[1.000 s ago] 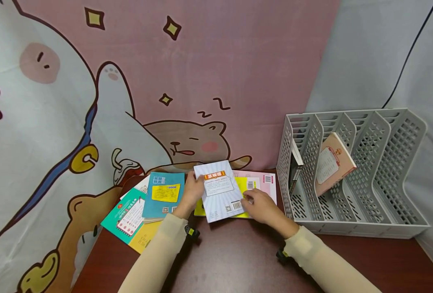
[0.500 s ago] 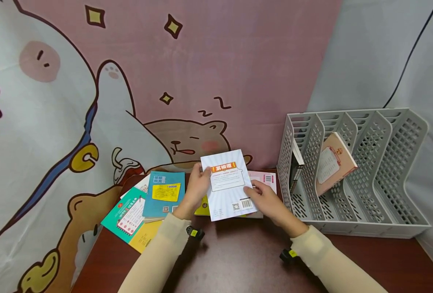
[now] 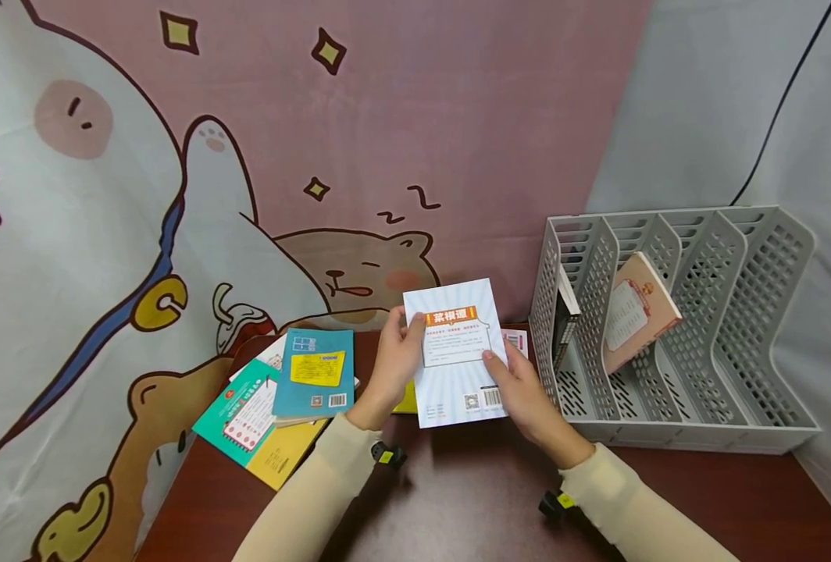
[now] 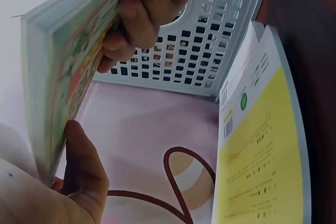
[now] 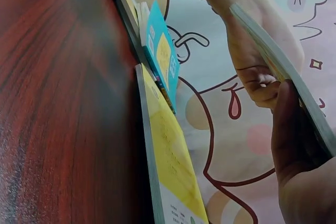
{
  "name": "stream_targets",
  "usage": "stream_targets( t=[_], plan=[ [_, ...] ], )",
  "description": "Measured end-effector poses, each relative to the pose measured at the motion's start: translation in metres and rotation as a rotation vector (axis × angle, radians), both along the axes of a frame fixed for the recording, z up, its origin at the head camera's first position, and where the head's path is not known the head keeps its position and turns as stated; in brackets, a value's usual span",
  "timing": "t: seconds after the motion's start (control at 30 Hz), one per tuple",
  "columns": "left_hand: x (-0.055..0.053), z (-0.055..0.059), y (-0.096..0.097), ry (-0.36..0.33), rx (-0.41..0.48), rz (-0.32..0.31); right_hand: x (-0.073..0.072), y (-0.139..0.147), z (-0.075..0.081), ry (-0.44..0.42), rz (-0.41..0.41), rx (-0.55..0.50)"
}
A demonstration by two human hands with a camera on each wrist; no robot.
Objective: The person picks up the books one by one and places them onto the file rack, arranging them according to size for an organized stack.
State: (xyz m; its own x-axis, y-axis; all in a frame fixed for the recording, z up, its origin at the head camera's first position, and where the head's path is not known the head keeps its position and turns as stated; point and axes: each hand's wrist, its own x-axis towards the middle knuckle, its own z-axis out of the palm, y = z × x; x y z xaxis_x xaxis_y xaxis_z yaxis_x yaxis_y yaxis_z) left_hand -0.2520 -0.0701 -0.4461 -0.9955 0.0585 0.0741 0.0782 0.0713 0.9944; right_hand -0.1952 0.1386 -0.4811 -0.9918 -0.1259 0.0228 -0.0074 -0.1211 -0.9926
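A pale blue-white book (image 3: 456, 351) with an orange title band and a barcode is held above the table, its back cover toward the head camera. My left hand (image 3: 394, 361) grips its left edge, thumb on the cover. At the lower right edge, my right hand (image 3: 526, 394) pinches the book between thumb and fingers. Both wrist views show the book's page edges, with fingers on the underside. Beneath it lies a yellow and white book (image 4: 262, 145), mostly hidden in the head view; a pink book (image 3: 516, 339) peeks out beside it.
To the left, a blue book (image 3: 313, 375) lies over a green and yellow one (image 3: 240, 406). On the right stands a grey file rack (image 3: 690, 433) with several compartments, holding a dark book (image 3: 565, 320) and a leaning peach book (image 3: 636, 312). A printed cloth hangs behind the table.
The pale book has risen off the stack and shifted right, turning more upright. My right hand has gone from touching its corner to gripping its edge; my left hand moved right with it.
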Motion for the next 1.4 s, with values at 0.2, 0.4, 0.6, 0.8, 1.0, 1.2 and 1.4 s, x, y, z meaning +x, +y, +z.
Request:
stream_targets(
  t=[0.2,0.4,0.6,0.8,1.0,1.2,1.4],
  plan=[
    [0.004,0.003,0.005,0.0,0.014,-0.01,0.003,-0.002,0.003,0.029,-0.063,-0.009],
    [0.01,-0.001,0.012,-0.028,0.036,-0.046,0.002,-0.004,0.005,0.05,-0.121,-0.025],
    [0.02,-0.003,0.018,-0.091,0.023,-0.069,-0.001,-0.003,0.009,0.062,-0.172,-0.03],
    [0.029,0.0,0.019,-0.108,-0.008,-0.115,-0.003,-0.001,0.014,0.068,-0.188,-0.029],
    [0.031,-0.003,0.016,-0.133,0.004,-0.185,-0.003,0.002,0.015,0.084,-0.188,-0.03],
    [0.031,-0.011,0.014,-0.111,0.014,-0.216,-0.001,0.003,0.015,0.072,-0.169,-0.009],
    [0.031,-0.017,0.015,-0.085,-0.034,-0.189,-0.003,0.003,0.013,0.046,-0.168,0.031]
  ],
)
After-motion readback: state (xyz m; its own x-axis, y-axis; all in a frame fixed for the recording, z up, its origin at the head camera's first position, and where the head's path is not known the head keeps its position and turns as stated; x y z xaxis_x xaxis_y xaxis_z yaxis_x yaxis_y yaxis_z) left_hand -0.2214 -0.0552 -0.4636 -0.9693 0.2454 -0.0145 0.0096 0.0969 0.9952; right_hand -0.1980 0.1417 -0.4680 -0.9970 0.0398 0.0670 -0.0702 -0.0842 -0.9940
